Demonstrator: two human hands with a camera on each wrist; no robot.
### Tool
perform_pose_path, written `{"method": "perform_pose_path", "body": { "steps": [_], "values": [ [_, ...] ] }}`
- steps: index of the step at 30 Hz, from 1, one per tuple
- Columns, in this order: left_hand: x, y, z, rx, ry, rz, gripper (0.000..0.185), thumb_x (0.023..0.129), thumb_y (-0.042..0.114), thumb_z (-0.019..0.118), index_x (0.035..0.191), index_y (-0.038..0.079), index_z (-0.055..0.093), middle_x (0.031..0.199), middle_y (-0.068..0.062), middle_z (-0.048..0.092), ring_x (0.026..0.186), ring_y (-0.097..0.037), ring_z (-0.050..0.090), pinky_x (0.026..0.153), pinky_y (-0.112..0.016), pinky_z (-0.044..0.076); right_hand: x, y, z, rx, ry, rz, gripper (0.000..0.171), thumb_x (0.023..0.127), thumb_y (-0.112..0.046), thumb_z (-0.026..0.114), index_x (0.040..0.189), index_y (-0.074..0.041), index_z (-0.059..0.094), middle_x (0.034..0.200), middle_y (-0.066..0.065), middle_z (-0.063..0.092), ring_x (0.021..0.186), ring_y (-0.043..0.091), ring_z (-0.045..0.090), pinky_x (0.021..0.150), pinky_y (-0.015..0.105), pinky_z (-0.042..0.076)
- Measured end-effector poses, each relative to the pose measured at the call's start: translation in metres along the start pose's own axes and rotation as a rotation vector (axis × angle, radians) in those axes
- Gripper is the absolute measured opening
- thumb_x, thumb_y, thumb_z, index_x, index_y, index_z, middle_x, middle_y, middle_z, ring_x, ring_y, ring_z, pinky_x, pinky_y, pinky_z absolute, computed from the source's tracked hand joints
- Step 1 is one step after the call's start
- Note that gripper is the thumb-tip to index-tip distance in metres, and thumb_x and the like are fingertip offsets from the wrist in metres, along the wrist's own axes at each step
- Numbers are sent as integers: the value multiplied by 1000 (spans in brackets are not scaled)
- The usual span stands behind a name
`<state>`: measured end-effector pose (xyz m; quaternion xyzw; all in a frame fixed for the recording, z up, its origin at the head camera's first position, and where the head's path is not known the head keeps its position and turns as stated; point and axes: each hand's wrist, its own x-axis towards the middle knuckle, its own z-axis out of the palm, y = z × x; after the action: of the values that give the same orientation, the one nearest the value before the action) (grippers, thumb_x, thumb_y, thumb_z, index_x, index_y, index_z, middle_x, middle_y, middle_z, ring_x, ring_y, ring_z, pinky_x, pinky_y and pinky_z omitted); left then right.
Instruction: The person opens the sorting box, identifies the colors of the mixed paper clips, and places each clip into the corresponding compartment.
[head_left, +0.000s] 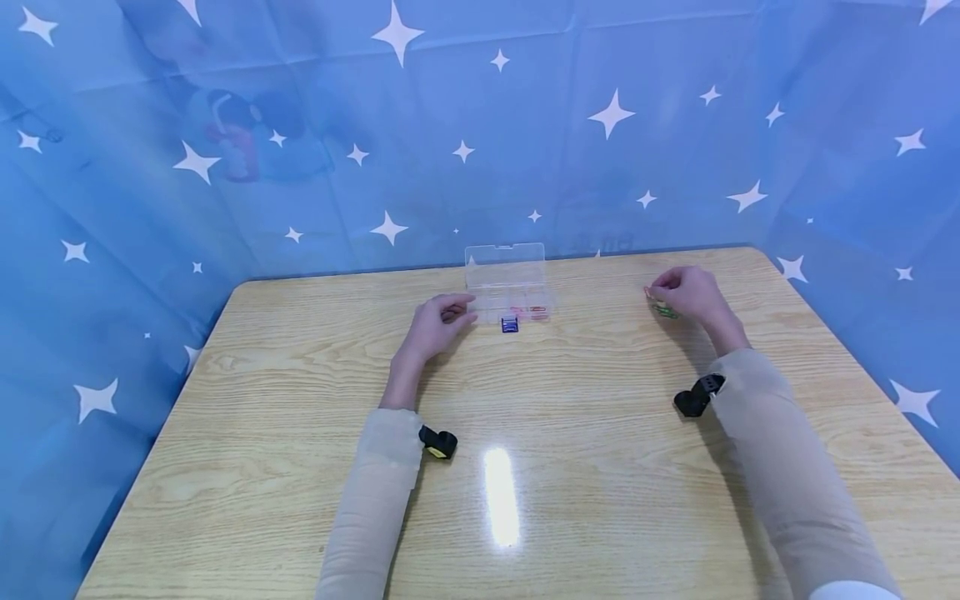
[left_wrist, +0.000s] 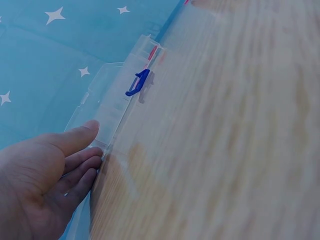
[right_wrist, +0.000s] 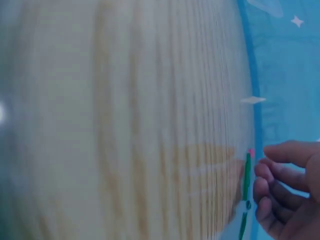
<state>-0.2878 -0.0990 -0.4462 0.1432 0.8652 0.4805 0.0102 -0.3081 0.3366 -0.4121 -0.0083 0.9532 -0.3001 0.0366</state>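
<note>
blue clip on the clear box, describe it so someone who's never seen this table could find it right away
On the wooden table, near the far edge, sits a clear plastic box with its lid up, just right of the left hand. The blue clip is on the middle of the box's near edge. It is the only dark blue piece; the other small bits in the box are red or pink.

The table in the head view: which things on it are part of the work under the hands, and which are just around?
In the work:
- clear plastic box, lid open, touched by the left hand
- coloured paper clips under the right hand
- red clips inside the box
- blue latch on its front

Just around:
- wooden table
- blue starred curtain
</note>
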Motion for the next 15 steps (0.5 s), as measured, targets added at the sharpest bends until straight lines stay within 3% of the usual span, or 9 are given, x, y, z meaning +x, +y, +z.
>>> {"method": "perform_pose_path", "body": {
  "steps": [7, 15],
  "values": [
    [0, 2, 0, 1, 3, -7, 37, 99, 19, 68, 135, 9, 65, 124, -13, 65, 118, -26, 61, 104, -36, 51, 3, 2, 1, -21, -23, 32, 42, 101, -33, 63, 112, 7, 67, 104, 22, 66, 82, 27, 59, 62, 34, 49],
    [-1, 1, 0, -7, 3, -2, 38, 99, 18, 69, 135, 9, 65, 124, -13, 65, 117, -26, 61, 103, -37, 51, 5, 2, 2, -21, -28, 51, 33, 102, -23, 59, 111, 8, 67, 98, 21, 66, 76, 26, 57, 62, 35, 49]
  ]
}}
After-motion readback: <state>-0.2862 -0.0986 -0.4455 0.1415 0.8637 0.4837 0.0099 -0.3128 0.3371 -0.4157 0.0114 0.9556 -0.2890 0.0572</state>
